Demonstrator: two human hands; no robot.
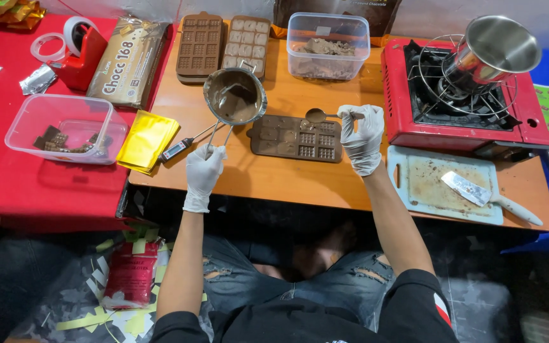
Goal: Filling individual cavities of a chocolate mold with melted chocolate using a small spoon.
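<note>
My left hand [203,166], in a white glove, grips the wire handle of a small metal pot [234,96] coated with melted chocolate, held above the wooden table. My right hand [362,132], also gloved, holds a spoon [318,115] loaded with chocolate over the far edge of a brown chocolate mould [297,138]. The mould lies flat between both hands; some of its cavities look filled.
Two more moulds [222,46] and a clear tub of chocolate [327,46] sit at the back. A red stove [465,95] with a steel pot stands right, a cutting board [443,184] with knife before it. Thermometer [182,145], gold wrappers [146,141], another tub [65,130] lie left.
</note>
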